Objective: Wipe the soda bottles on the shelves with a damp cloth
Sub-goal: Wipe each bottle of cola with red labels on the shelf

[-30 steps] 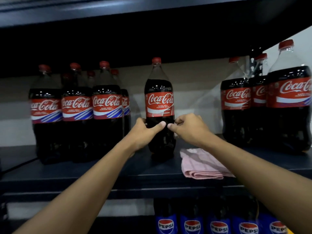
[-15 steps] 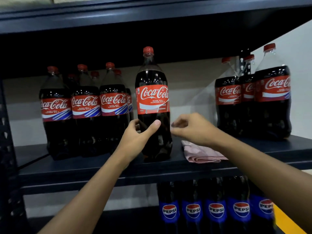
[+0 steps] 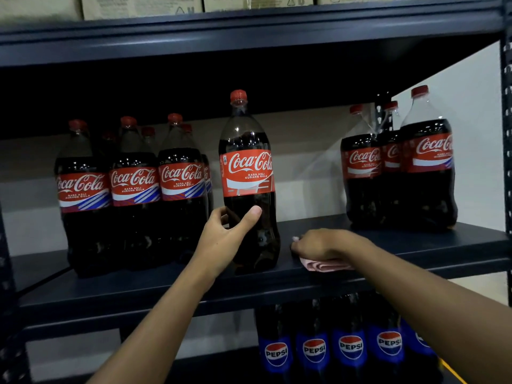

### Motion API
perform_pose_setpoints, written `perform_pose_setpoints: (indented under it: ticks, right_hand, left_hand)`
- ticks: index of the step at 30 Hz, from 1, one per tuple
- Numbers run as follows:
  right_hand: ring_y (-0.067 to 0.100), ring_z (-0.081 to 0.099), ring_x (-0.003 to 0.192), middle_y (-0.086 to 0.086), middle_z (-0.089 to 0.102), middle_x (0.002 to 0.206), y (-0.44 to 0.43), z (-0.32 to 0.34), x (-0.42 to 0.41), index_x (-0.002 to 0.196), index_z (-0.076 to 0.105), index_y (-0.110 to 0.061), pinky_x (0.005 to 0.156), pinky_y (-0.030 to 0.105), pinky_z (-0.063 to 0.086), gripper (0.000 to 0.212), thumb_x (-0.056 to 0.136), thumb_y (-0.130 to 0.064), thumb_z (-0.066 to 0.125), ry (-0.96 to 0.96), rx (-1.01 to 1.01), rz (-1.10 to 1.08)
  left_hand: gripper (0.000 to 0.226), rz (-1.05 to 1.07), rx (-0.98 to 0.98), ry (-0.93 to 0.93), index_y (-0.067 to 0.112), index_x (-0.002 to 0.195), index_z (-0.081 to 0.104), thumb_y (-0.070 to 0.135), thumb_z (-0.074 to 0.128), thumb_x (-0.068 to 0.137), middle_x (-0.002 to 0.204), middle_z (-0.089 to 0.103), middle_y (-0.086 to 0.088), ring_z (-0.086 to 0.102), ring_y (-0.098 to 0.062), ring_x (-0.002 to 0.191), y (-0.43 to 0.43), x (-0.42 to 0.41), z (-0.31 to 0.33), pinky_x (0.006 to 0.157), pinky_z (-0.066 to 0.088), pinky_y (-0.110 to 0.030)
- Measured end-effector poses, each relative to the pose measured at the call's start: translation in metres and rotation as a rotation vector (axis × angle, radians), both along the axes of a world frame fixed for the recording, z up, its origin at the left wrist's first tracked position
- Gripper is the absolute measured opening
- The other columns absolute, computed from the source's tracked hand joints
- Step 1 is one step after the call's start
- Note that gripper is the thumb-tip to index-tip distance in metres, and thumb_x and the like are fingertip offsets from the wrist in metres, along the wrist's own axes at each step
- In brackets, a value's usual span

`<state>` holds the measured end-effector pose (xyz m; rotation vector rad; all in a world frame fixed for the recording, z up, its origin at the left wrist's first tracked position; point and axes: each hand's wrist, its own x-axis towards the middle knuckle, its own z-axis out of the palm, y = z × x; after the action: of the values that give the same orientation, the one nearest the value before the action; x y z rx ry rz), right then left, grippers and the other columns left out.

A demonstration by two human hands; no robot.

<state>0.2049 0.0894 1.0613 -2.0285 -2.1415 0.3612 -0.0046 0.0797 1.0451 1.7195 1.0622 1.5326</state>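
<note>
A tall Coca-Cola bottle (image 3: 248, 173) with a red cap stands upright near the front middle of the dark shelf (image 3: 166, 286). My left hand (image 3: 224, 239) wraps around its lower body, thumb across the front. A folded pink cloth (image 3: 324, 265) lies on the shelf just right of the bottle. My right hand (image 3: 321, 245) rests on top of the cloth with fingers curled onto it, hiding most of it.
Several Coca-Cola bottles (image 3: 133, 189) stand grouped at the left and three more (image 3: 399, 173) at the right. Pepsi bottles (image 3: 349, 347) fill the shelf below. Cardboard boxes (image 3: 144, 4) sit on the upper shelf. An upright post (image 3: 507, 134) borders the right.
My right hand left the bottle and dropped down onto the pink cloth. My left hand stays on the bottle, which now stands nearer the shelf's front edge.
</note>
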Motion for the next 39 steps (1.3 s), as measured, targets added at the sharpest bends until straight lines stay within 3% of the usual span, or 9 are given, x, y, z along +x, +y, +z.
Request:
perform_pose_setpoints:
  ticks: [3, 8, 15, 19, 23, 25, 29, 33, 39]
  right_hand:
    - [0.033, 0.037, 0.147, 0.010, 0.037, 0.163, 0.003, -0.003, 0.003, 0.154, 0.043, -0.014, 0.120, 0.041, 0.030, 0.062, 0.105, -0.045, 0.023, -0.119, 0.048, -0.014]
    - [0.034, 0.058, 0.106, 0.015, 0.064, 0.128, 0.013, -0.015, 0.010, 0.099, 0.060, -0.016, 0.102, 0.049, 0.046, 0.049, 0.100, -0.045, 0.020, 0.064, 0.186, -0.037]
    - [0.023, 0.064, 0.086, 0.012, 0.067, 0.093, -0.019, 0.013, 0.000, 0.100, 0.061, -0.006, 0.079, 0.034, 0.052, 0.030, 0.103, -0.032, 0.046, 1.315, 0.397, -0.115]
    - [0.014, 0.067, 0.079, 0.006, 0.072, 0.092, -0.037, 0.028, -0.042, 0.109, 0.063, -0.015, 0.063, 0.023, 0.054, 0.025, 0.107, -0.030, 0.042, 1.547, 0.547, 0.120]
    - [0.001, 0.022, 0.153, -0.022, 0.018, 0.168, -0.025, 0.017, -0.080, 0.156, 0.017, -0.053, 0.124, 0.040, 0.030, 0.052, 0.106, -0.047, 0.031, 1.035, 0.946, 0.396]
    - [0.004, -0.013, 0.156, -0.023, -0.014, 0.169, -0.020, 0.005, -0.079, 0.158, -0.007, -0.047, 0.128, 0.042, 0.006, 0.065, 0.104, -0.046, 0.030, 0.582, 1.135, 0.360]
    - [0.036, -0.012, 0.158, -0.001, -0.009, 0.173, -0.017, -0.022, -0.073, 0.164, 0.006, -0.032, 0.123, 0.062, 0.013, 0.076, 0.099, -0.037, 0.045, -0.016, 1.351, 0.354]
    - [0.040, -0.002, 0.158, 0.005, 0.006, 0.173, -0.006, 0.010, -0.088, 0.162, 0.027, -0.023, 0.120, 0.066, 0.018, 0.062, 0.101, -0.030, 0.037, -0.141, 1.387, 0.322]
    - [0.046, 0.004, 0.154, 0.008, 0.016, 0.171, -0.005, 0.127, -0.098, 0.157, 0.038, -0.018, 0.119, 0.062, 0.023, 0.065, 0.096, -0.038, 0.033, -0.104, 1.378, 0.129]
  left_hand:
    - [0.057, -0.015, -0.011, 0.020, 0.036, 0.120, 0.053, 0.068, 0.074, 0.078, 0.122, 0.060, 0.016, 0.058, -0.007, 0.118, 0.002, -0.003, 0.003, 0.080, 0.046, -0.019]
    - [0.092, -0.098, -0.036, -0.050, 0.035, 0.140, 0.058, 0.092, 0.065, 0.068, 0.138, 0.063, 0.014, 0.057, -0.007, 0.126, 0.004, -0.007, 0.013, 0.115, 0.040, -0.041]
    - [0.061, -0.170, -0.083, -0.340, 0.036, 0.123, 0.070, 0.072, 0.024, 0.105, 0.120, 0.079, 0.004, 0.073, -0.014, 0.113, 0.019, 0.007, 0.016, 0.102, 0.054, -0.043]
    - [0.064, -0.216, -0.088, -0.443, 0.022, 0.125, 0.070, 0.060, 0.021, 0.110, 0.111, 0.081, -0.004, 0.078, -0.017, 0.100, 0.022, 0.027, 0.019, 0.083, 0.057, -0.036]
    - [0.062, -0.371, -0.096, -0.517, 0.014, 0.119, 0.071, 0.050, 0.021, 0.112, 0.114, 0.080, -0.010, 0.079, -0.016, 0.095, 0.023, 0.033, 0.025, 0.084, 0.063, -0.032]
    - [0.061, -0.385, -0.040, -0.498, 0.017, 0.126, 0.069, 0.049, 0.018, 0.113, 0.118, 0.079, -0.006, 0.077, -0.014, 0.104, 0.019, 0.030, 0.022, 0.084, 0.063, -0.025]
    - [0.060, -0.402, -0.017, -0.506, 0.018, 0.123, 0.070, 0.047, 0.018, 0.114, 0.114, 0.080, -0.003, 0.076, -0.015, 0.107, 0.017, 0.025, 0.019, 0.081, 0.062, -0.024]
    - [0.038, -0.467, 0.000, -0.436, 0.045, 0.134, 0.044, 0.022, 0.018, 0.119, 0.119, 0.067, 0.042, 0.057, 0.011, 0.128, 0.024, 0.029, 0.015, 0.090, 0.047, -0.004]
    - [0.065, -0.420, -0.043, -0.565, 0.013, 0.123, 0.072, 0.055, 0.024, 0.110, 0.109, 0.080, -0.017, 0.079, -0.025, 0.093, 0.023, 0.036, 0.022, 0.074, 0.066, -0.034]
